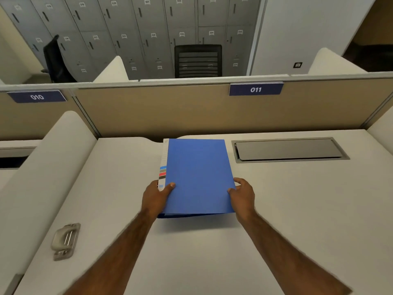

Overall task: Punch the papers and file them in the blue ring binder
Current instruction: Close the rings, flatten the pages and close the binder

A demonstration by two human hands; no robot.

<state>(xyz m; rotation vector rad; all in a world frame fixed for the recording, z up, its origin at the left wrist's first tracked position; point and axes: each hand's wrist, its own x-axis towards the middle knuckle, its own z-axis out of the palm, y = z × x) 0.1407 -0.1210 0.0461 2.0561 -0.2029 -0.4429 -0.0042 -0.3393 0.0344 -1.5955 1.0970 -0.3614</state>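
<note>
Metal catches my eye first at the far left: a grey hole punch (64,241) sits near the bench (297,209) edge, boxy with a rounded lever, well apart from everything else. Beside it a smooth off-white divider (53,158) curves up along the bench's left side. Moving right, I see my left hand (156,198) gripping the spine side of the blue ring binder (197,175), fingers (170,185) curled over the cover with the thumb on top. The binder is closed, flat and matte, its near edge raised slightly off the bench and casting a shadow; a white spine label with blue, grey, red and black stripes shows along its left. My right hand (243,194) clasps the opposite edge, thumb pressed on the cover, the remaining fingers tucked beneath. Further right, a recessed grey cable tray (289,149) with a dull metal lid is set into the bench, clear of the binder. Behind runs a tan fabric partition (170,111) bearing a navy plate marked 011 (255,89), with grey lockers (131,35) beyond.
</note>
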